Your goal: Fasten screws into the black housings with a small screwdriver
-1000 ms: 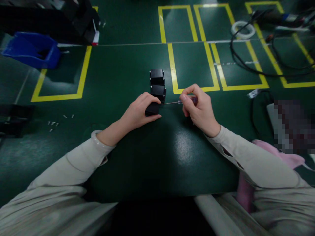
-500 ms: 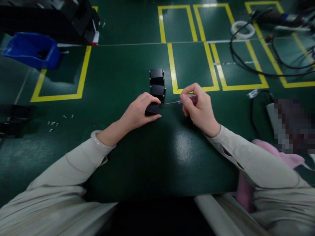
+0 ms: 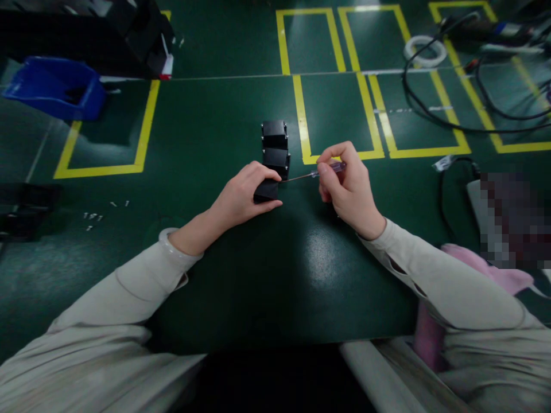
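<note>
My left hand grips a small black box lying on the green table. My right hand holds a thin screwdriver with a clear purple handle; its shaft points left and its tip meets the right side of that box. Two more black boxes stand in a row just behind the held one.
A blue bin and dark equipment are at the far left. Small screws lie scattered at the left. Black cables and a white tape roll sit at the far right. Pink cloth lies near my right arm.
My right hand has tilted slightly, lifting the screwdriver handle a little. The left hand and the boxes have stayed in place.
</note>
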The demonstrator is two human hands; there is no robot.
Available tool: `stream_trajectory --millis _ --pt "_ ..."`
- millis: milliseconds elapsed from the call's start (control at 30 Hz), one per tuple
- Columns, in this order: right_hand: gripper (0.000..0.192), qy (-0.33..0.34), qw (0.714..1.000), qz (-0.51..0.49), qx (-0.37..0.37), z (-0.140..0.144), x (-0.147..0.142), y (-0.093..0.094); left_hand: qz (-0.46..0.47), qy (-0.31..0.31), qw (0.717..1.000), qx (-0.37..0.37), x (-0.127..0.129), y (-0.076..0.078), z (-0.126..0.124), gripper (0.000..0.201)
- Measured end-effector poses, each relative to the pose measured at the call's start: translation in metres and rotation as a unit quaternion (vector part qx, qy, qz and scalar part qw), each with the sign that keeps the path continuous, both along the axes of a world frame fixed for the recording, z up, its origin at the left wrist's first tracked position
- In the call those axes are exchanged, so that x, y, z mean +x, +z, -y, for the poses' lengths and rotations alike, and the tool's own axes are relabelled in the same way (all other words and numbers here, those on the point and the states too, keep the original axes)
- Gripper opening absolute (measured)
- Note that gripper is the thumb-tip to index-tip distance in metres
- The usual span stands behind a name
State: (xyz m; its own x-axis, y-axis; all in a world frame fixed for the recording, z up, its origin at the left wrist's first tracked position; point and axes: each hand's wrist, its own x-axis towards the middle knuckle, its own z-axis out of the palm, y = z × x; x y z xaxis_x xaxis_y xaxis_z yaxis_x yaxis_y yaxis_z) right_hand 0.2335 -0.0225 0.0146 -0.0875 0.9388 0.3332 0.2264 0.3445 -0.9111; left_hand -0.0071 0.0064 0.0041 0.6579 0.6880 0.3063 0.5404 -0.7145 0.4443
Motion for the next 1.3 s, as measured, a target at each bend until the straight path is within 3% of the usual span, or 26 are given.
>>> stream_trajectory --millis 800,1067,1300 --pt "0.013 0.001 1.0 0.003 -0.002 0.0006 0.0004 0.0006 -0.002 0.002 1.0 -0.002 -0.001 -0.001 -0.0002 0.036" --pt "0.023 -0.001 1.0 0.014 0.003 0.0007 0.0 0.0007 0.001 0.0 1.0 0.005 -0.0008 -0.0013 -0.0003 0.036" --pt "0.011 0.003 1.0 -0.009 0.001 0.0003 0.0002 0.0002 0.007 -0.004 1.0 0.011 -0.0009 -0.0027 -0.0008 0.037"
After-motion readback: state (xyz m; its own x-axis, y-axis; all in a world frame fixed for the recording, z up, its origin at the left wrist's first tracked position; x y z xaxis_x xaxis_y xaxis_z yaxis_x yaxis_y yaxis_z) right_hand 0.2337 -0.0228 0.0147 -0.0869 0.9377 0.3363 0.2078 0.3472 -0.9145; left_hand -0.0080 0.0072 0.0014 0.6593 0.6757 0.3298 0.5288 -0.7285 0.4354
